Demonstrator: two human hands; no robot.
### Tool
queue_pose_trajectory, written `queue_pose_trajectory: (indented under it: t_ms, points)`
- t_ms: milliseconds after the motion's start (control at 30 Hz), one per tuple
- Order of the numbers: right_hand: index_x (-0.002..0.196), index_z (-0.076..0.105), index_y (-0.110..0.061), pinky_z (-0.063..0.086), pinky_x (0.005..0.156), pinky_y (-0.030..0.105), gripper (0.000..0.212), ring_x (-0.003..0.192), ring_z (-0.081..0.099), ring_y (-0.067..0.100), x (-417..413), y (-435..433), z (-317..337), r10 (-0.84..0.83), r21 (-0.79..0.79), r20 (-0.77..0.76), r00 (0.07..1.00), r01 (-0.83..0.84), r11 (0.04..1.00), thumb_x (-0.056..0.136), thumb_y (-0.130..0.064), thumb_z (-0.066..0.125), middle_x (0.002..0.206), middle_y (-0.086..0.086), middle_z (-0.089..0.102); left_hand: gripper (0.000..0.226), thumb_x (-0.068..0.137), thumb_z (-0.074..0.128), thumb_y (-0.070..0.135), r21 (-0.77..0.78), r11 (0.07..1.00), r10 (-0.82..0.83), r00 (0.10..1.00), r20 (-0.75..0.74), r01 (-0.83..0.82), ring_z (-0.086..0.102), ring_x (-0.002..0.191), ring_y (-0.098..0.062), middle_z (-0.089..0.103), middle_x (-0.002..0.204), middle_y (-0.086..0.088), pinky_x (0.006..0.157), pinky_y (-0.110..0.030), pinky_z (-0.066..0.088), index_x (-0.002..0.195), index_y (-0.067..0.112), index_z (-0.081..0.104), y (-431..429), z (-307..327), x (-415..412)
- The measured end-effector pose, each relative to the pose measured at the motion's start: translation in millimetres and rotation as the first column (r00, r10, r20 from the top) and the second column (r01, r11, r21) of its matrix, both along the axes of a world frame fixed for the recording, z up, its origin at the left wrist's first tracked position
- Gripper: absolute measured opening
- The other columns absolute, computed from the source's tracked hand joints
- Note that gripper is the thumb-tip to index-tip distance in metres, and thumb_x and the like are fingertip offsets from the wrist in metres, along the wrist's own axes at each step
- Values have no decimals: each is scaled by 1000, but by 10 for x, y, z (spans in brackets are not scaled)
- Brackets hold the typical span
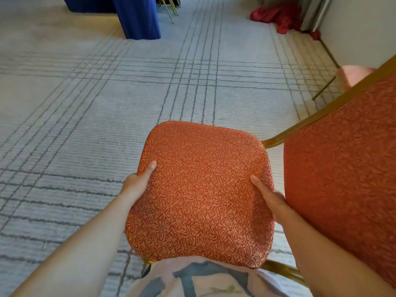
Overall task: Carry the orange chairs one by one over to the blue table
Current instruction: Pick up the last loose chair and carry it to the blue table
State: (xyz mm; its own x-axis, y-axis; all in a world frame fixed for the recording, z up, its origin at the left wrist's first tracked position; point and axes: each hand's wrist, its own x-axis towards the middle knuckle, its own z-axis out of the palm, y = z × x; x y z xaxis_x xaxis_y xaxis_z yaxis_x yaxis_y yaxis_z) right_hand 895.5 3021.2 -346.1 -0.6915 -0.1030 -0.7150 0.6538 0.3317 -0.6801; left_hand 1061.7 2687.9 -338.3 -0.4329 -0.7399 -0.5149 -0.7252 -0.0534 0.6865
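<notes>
An orange chair (201, 189) with a swirl-patterned seat and gold frame is held up in front of me, its backrest on the right. My left hand (137, 183) grips the seat's left edge, thumb on top. My right hand (272, 200) grips the seat's right edge beside the backrest, thumb on top. The fingers of both hands are hidden under the seat. The blue table (137, 16), draped in a blue cloth down to the floor, stands far ahead at the upper left.
Grey carpet with dark line patterns stretches between me and the table. Gold chair legs (171, 9) show beside the blue cloth. A red cloth heap (278, 16) lies by the wall at upper right. Another chair (353, 76) stands at the right.
</notes>
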Motion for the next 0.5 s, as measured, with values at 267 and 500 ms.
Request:
queue_pose_trajectory:
  t_ms: [267, 500]
  points:
    - [127, 59, -2, 47, 101, 42, 105, 107, 63, 32, -1385, -1342, -78, -29, -9, 3, 1000, 29, 1000, 48, -68, 81, 117, 16, 68, 96, 48, 47, 96, 12, 998, -57, 998, 11, 57, 60, 82, -26, 64, 91, -10, 81, -34, 46, 91, 11, 66, -1383, -47, -1523]
    - [120, 65, -9, 46, 85, 34, 91, 85, 63, 22, -2656, -2478, 218, -78, -29, -73, 994, 76, 997, 55, -71, 79, 96, 6, 68, 108, 53, 44, 95, -134, 989, -68, 995, -77, 57, 51, 77, -21, 56, 84, -5, 76, -30, 37, 107, 4, 67, -2607, 281, -2955]
